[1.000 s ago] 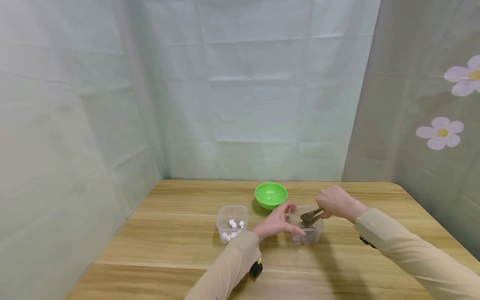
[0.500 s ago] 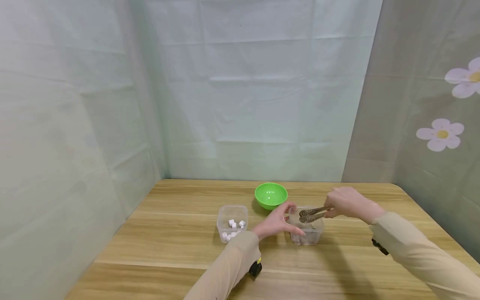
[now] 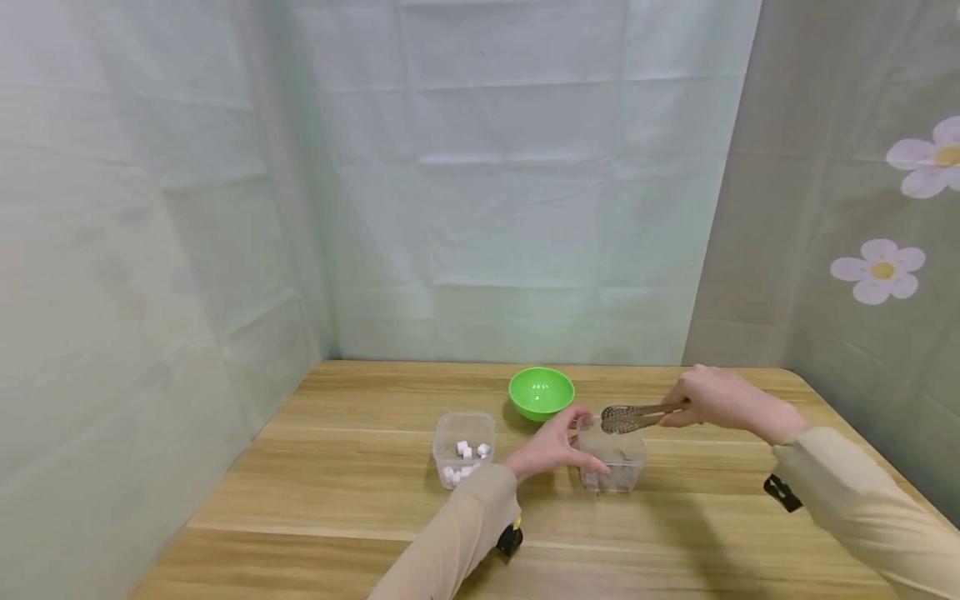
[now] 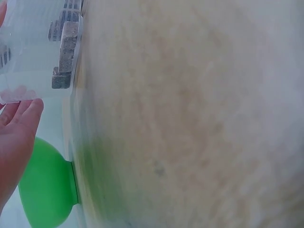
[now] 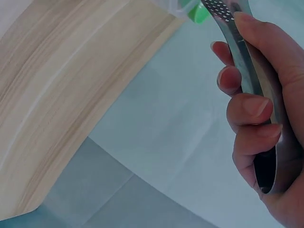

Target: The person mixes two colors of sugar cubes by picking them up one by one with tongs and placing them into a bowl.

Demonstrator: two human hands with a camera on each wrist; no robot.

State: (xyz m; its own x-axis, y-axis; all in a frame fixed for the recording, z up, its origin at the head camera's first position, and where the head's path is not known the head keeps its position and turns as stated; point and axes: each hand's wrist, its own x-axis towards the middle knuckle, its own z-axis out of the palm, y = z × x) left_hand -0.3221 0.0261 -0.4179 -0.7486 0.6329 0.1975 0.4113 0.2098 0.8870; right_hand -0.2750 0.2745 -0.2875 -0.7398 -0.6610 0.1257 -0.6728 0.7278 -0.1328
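Note:
My right hand (image 3: 720, 404) grips a pair of metal tongs (image 3: 637, 418) with perforated tips, held level above a clear plastic container (image 3: 618, 467). In the right wrist view, fingers and thumb wrap the tongs (image 5: 254, 71); their tips run out of that view, and whether they pinch anything cannot be made out. My left hand (image 3: 551, 446) holds the container's left side between thumb and fingers. Small grey cubes (image 4: 68, 47) lie inside that container, seen through its wall in the left wrist view.
A second clear container (image 3: 465, 427) with several white cubes (image 3: 467, 452) stands to the left of my left hand. Behind the two containers sits a green bowl (image 3: 542, 393). The wooden table (image 3: 337, 467) ends at hanging cloth at the back and sides.
The tongs have risen out of the container and tilted from pointing down to nearly level. My right hand has shifted right with them. My left hand stays on the container.

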